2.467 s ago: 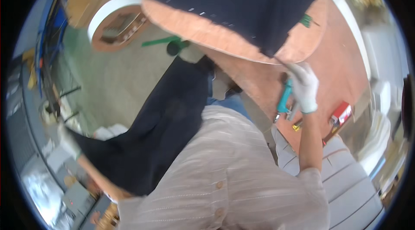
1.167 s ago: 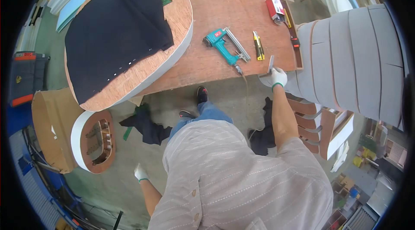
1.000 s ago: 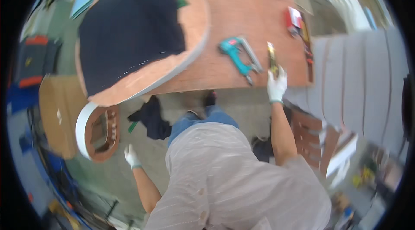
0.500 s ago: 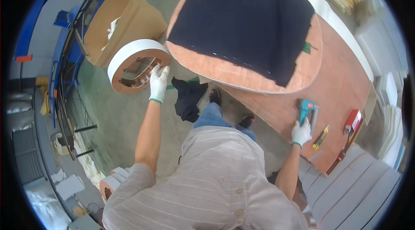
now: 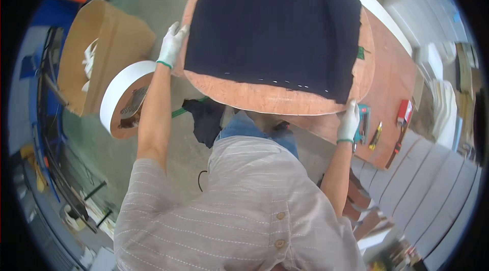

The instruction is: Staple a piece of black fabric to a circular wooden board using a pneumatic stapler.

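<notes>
A rounded plywood panel point(image 5: 244, 100) lies across the worktable, with a large black cloth point(image 5: 275, 31) over most of its top. Short staples show in a row along the cloth's near edge. My left hand point(image 5: 173, 46), in a white glove with a green cuff, grips the panel's left rim. Gloved the same way, my right hand point(image 5: 348, 124) holds the near right corner of the rim, its fingertips close to the cloth. Just right of that hand a teal staple gun point(image 5: 363, 122) rests on the table, partly hidden behind the glove.
On the wooden table point(image 5: 389, 80) lie a yellow utility knife point(image 5: 376, 136), a red box point(image 5: 404, 112) and a red-and-black hand tool point(image 5: 396, 147). A white-rimmed wooden ring point(image 5: 114, 99) stands by my left forearm, near a cardboard box point(image 5: 119, 34). Black cloth point(image 5: 205, 124) is on the floor.
My left hand has left the wooden ring and taken the panel's left rim. My right hand has let go of the staple gun and moved onto the panel's near edge. The view has shifted.
</notes>
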The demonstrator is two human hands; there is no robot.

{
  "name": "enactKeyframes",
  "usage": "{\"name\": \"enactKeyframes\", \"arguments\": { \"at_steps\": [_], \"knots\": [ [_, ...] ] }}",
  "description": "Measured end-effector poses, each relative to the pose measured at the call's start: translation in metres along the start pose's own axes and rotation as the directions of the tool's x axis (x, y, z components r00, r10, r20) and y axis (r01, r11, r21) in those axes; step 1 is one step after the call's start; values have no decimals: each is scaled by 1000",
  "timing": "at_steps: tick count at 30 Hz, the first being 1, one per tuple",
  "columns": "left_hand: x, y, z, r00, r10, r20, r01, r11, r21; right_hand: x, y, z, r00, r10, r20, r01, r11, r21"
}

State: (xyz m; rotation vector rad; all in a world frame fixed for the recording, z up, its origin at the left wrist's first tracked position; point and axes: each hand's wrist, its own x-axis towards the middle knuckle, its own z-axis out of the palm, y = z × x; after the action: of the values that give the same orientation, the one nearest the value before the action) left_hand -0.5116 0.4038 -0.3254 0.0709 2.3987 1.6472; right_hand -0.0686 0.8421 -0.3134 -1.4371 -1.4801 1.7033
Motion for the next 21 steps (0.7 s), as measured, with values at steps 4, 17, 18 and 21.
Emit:
{"name": "enactKeyframes", "arguments": {
  "at_steps": [4, 17, 18, 21],
  "knots": [
    [2, 13, 27, 991, -46, 123, 54, 997, -63, 7, -16, -12, 984, -175, -19, 161, 935, -317],
    [-99, -18, 35, 998, 33, -55, -42, 985, -165, 113, -43, 4, 883, -468, -34, 341, 690, -638],
    [-108, -26, 45, 996, 67, -67, -75, 990, -120, 127, -33, -18, 874, -486, -27, 386, 726, -569],
    [-128, -36, 32, 990, 31, -136, -47, 992, -114, 132, -33, 0, 934, -352, 65, 348, 847, -402]
  ]
}}
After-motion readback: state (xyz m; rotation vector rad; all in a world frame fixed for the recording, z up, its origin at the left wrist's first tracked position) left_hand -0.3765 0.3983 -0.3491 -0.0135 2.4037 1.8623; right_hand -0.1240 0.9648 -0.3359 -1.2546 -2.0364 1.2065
